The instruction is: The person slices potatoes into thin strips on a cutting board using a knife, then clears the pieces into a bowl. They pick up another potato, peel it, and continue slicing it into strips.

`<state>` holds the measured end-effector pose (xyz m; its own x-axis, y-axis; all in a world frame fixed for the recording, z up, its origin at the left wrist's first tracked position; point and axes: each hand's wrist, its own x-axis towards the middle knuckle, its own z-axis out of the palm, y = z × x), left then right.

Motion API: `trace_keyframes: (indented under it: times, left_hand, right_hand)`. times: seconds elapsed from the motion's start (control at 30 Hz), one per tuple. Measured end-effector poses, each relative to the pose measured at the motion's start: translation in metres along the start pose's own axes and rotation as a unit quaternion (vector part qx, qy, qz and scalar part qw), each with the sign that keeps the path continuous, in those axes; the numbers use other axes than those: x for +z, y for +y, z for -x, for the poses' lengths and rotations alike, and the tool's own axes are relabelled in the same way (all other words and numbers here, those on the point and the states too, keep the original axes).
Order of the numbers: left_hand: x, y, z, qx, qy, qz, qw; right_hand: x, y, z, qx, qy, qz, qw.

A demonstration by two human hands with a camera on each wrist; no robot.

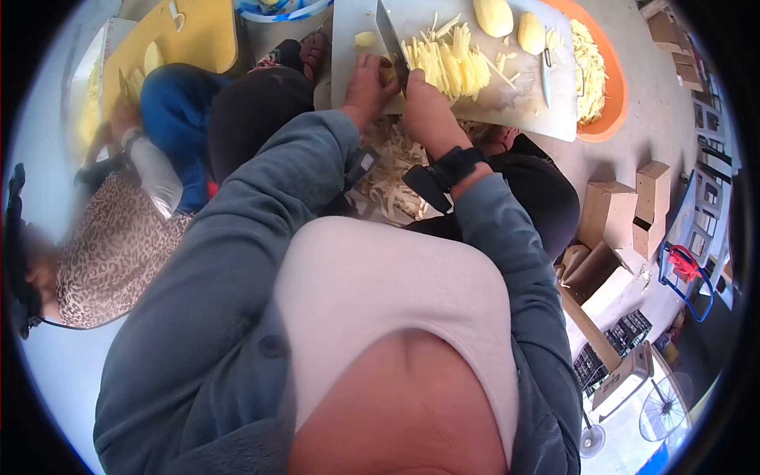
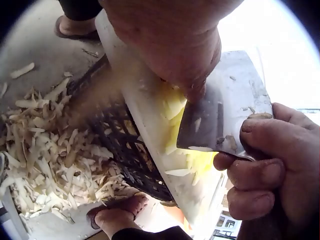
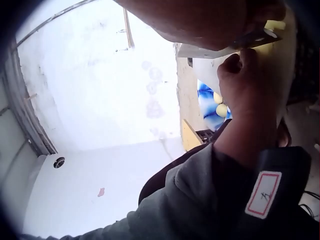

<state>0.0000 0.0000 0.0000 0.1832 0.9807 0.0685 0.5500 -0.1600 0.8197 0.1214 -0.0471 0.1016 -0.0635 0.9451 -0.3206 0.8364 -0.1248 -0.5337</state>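
Observation:
My right hand [image 1: 427, 111] grips a cleaver [image 1: 389, 33], its broad blade upright over a white cutting board [image 1: 546, 117]. Just left of the blade, the curled fingers of my left hand [image 1: 366, 93] hold a piece of potato [image 1: 386, 74]. In the left wrist view, the left fingertips sit right at the cleaver blade [image 2: 207, 117], and the right thumb and fingers wrap its handle end. A heap of potato strips [image 1: 451, 67] lies to the right of the blade. A small potato chunk [image 1: 365, 39] rests on the board's left part.
Two peeled potatoes [image 1: 494, 17] and a small knife [image 1: 547, 79] lie on the board. An orange basin [image 1: 617, 99] of strips stands to the right. Peelings [image 2: 55, 150] and a dark basket [image 2: 122, 130] are below. At left, another person sits beside a yellow board [image 1: 178, 47].

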Motion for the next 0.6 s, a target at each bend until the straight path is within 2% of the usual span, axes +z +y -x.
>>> trace_keyframes:
  times: [0.17,0.4,0.47,0.6]
  left_hand:
    - [0.002,0.000,-0.017,0.063,0.041,-0.028,0.997]
    - [-0.004,0.000,-0.011,0.033,0.013,-0.015,0.999]
    - [0.000,-0.005,-0.010,0.054,0.031,-0.020,0.998]
    - [-0.004,0.004,-0.010,-0.004,-0.002,0.034,0.999]
  right_hand:
    - [0.013,0.005,-0.021,-0.010,0.058,-0.001,0.998]
    - [0.003,0.010,-0.015,0.030,0.080,-0.053,0.995]
    - [0.004,0.012,-0.011,-0.043,0.110,-0.004,0.993]
    - [-0.005,0.000,0.003,-0.052,0.075,0.011,0.996]
